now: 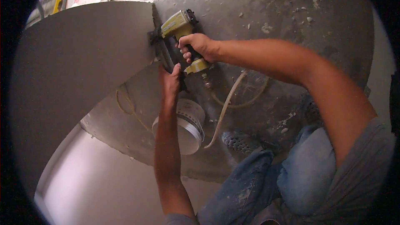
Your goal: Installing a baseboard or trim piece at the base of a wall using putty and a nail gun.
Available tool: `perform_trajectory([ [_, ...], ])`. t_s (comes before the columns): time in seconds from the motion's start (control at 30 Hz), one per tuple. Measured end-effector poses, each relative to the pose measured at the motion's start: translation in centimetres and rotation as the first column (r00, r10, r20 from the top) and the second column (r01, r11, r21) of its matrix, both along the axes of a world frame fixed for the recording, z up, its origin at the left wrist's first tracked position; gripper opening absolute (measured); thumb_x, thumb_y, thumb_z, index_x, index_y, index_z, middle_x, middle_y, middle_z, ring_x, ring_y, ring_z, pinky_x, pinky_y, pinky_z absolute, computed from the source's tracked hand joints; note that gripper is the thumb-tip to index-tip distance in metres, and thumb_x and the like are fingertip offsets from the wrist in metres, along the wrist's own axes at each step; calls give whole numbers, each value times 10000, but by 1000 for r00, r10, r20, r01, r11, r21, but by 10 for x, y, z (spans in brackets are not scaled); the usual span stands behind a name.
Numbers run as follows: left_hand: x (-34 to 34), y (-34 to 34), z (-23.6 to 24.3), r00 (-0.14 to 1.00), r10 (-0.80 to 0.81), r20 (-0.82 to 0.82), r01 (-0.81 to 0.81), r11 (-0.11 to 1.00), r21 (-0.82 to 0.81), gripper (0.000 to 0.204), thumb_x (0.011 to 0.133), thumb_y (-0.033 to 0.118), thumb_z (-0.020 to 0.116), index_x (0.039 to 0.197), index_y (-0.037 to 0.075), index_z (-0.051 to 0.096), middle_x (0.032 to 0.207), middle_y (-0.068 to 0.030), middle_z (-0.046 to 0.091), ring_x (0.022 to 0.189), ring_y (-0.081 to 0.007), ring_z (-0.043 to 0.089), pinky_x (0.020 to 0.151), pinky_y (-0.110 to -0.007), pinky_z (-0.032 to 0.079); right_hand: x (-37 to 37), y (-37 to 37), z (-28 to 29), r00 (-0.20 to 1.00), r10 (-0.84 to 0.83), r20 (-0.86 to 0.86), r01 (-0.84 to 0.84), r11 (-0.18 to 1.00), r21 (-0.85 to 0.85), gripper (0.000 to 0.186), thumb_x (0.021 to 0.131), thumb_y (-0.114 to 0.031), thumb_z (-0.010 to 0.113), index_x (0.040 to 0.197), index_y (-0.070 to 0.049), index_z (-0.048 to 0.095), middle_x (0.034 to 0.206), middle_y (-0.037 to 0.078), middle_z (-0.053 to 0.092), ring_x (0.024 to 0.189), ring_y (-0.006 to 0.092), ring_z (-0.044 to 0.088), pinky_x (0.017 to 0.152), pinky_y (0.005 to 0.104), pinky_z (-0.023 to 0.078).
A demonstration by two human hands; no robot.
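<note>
My right hand (196, 46) is wrapped around the black grip of a yellow and black air nail gun (176, 24). The gun's nose meets the rough end edge of a large grey panel or wall (91, 41). Its dark magazine (166, 56) slants down along that edge. My left hand (170, 81) closes around the magazine's lower part, thumb up; its other fingers are mostly hidden. A metal air fitting (206, 81) and pale hose come off the base of the gun's handle.
A white bucket (192, 114) lies tipped on the concrete floor (250, 0) beside my left forearm. The pale hose (228, 100) loops near my shoe (239, 141). Plaster crumbs (266, 28) dot the floor. A white wall surface (104, 171) curves along the lower left.
</note>
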State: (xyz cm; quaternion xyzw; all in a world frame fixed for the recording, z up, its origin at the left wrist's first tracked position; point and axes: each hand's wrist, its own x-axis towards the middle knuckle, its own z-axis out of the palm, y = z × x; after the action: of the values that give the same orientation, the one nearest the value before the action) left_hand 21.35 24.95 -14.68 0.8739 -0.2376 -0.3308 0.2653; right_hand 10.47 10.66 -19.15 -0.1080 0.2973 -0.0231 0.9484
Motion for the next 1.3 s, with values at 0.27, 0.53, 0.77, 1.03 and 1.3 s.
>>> perform_trajectory([
  [0.27,13,7,-13,991,-73,111,70,997,31,521,821,271,690,1201,-23,487,1040,-221,638,901,-337,641,820,-402,489,-3,4,5,999,-32,7,31,998,52,75,794,-122,567,792,-94,498,636,14,458,520,131,436,546,322,424],
  [0.53,32,16,-36,999,-15,-42,16,1000,25,488,836,254,688,1187,-31,505,1003,-196,648,883,-297,645,786,-373,499,1,8,6,996,-93,-4,93,994,56,72,787,-127,573,809,-80,522,640,19,471,512,140,442,540,313,425],
  [0.77,43,21,-36,994,-79,-75,78,997,-10,480,847,232,670,1217,-19,495,1018,-180,649,876,-254,649,779,-356,507,-2,11,13,993,-109,-50,107,993,-47,79,797,-146,566,778,-77,532,610,19,469,493,142,446,531,308,431],
  [1.03,32,9,-18,996,-3,-92,7,999,42,517,837,207,661,1267,-9,470,1047,-169,648,897,-264,641,806,-357,500,4,12,6,994,-109,26,107,993,55,91,803,-139,556,754,-96,493,617,16,464,497,127,446,535,310,438],
  [1.3,17,-1,2,992,-113,55,105,986,131,503,823,258,685,1207,-14,509,1042,-207,649,914,-299,648,832,-386,495,-8,11,16,992,-122,-14,123,989,85,78,810,-149,547,785,-85,509,617,12,467,499,128,455,532,308,434],
])
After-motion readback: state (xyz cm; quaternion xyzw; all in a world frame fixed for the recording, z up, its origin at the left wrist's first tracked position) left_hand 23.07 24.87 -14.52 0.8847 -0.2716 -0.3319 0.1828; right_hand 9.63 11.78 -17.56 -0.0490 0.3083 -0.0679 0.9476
